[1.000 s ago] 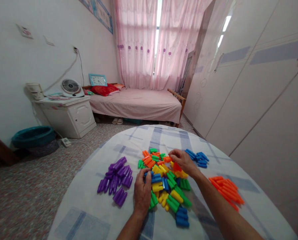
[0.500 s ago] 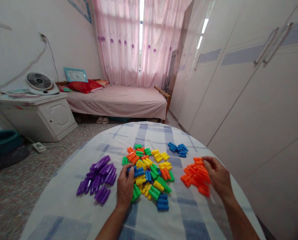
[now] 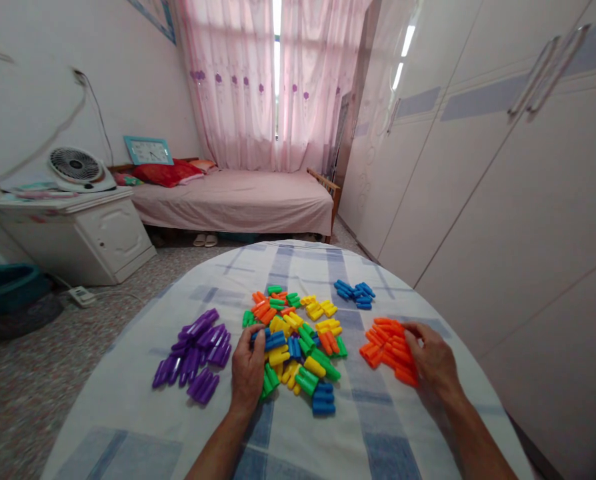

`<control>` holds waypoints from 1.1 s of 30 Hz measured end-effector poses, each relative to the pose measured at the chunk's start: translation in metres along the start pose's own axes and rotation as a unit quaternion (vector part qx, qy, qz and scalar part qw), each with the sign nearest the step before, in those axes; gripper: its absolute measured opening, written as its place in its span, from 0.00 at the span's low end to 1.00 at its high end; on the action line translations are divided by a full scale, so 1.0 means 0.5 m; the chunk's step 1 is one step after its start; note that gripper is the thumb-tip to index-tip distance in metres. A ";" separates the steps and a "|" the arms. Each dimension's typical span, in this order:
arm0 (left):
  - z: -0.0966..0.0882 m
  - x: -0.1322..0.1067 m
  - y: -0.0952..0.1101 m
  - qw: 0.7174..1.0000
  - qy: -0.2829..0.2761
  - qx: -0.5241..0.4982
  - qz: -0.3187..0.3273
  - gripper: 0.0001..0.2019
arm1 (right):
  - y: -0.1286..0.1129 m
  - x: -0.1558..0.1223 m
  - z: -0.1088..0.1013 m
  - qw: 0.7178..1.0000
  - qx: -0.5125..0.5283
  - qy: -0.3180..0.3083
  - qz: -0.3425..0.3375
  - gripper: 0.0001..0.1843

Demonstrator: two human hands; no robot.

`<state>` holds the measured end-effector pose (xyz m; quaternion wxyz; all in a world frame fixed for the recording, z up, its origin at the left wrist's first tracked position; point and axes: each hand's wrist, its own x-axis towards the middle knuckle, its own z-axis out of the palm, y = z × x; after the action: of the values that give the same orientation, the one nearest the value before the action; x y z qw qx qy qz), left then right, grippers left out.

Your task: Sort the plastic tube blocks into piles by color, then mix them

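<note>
A mixed heap of coloured plastic blocks [image 3: 298, 340] lies in the middle of a round table covered with a checked cloth [image 3: 288, 440]. My left hand [image 3: 248, 373] rests curled against the heap's left edge, fingers touching a blue block [image 3: 274, 341]. My right hand [image 3: 431, 360] lies on the right side of a pile of orange blocks [image 3: 385, 347], fingers bent over them. Whether it grips one is hidden. A purple pile [image 3: 195, 353] lies at the left and a small blue pile [image 3: 355, 293] at the back.
White wardrobe doors [image 3: 478, 167] stand close on the right. Behind the table are a bed with a pink cover [image 3: 238, 200], a white cabinet [image 3: 73, 233] carrying a fan [image 3: 75, 167], and a teal basin [image 3: 3, 287] on the floor at left.
My right hand went from the top of the mixed heap to the orange pile on the right and settled onto it. My left hand stayed put. The view swung right.
</note>
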<state>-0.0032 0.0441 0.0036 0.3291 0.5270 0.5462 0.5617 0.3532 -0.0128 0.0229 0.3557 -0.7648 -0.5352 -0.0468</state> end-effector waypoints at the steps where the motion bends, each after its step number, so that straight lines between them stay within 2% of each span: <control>1: 0.000 0.000 0.001 1.000 -0.001 0.000 -0.001 0.17 | -0.008 0.000 -0.001 1.000 -0.009 0.010 -0.010 0.18; 4: 0.001 -0.001 0.005 1.000 -0.008 0.000 -0.003 0.16 | -0.059 -0.005 -0.004 0.999 0.007 0.019 -0.043 0.18; 7: 0.002 -0.001 0.008 1.000 -0.010 -0.011 -0.002 0.16 | -0.141 -0.024 0.002 0.993 0.072 -0.045 -0.082 0.16; 10: 0.002 -0.001 0.007 1.000 -0.011 -0.018 -0.006 0.16 | -0.216 -0.050 0.023 0.984 0.086 -0.105 -0.114 0.15; 12: 0.001 -0.001 0.006 1.000 -0.011 -0.015 -0.008 0.16 | -0.246 -0.066 0.044 0.981 0.066 -0.119 -0.135 0.15; 15: 0.001 -0.002 0.005 1.000 -0.010 -0.011 -0.005 0.16 | -0.259 -0.084 0.073 0.978 0.030 -0.140 -0.154 0.14; 18: 0.001 -0.002 0.004 1.000 -0.012 -0.014 -0.003 0.15 | -0.252 -0.092 0.085 0.976 0.027 -0.156 -0.151 0.13; 22: 0.001 -0.002 0.002 1.000 -0.007 -0.010 0.002 0.15 | -0.218 -0.074 0.062 0.980 0.053 -0.136 -0.137 0.14; 27: 0.000 -0.001 0.000 1.000 -0.013 -0.003 -0.007 0.16 | -0.112 -0.033 0.008 0.995 -0.033 -0.017 -0.089 0.18; 30: 0.000 -0.001 0.002 1.000 -0.009 -0.007 -0.008 0.16 | -0.040 -0.022 -0.014 0.995 -0.095 -0.001 -0.032 0.21; 33: 0.000 -0.002 0.004 1.000 -0.005 -0.006 -0.011 0.16 | 0.003 -0.021 -0.021 0.991 -0.135 -0.008 0.020 0.22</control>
<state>-0.0026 0.0429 0.0055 0.3412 0.5220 0.5464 0.5590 0.3532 -0.0277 0.0252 0.2456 -0.8170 -0.5109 -0.1057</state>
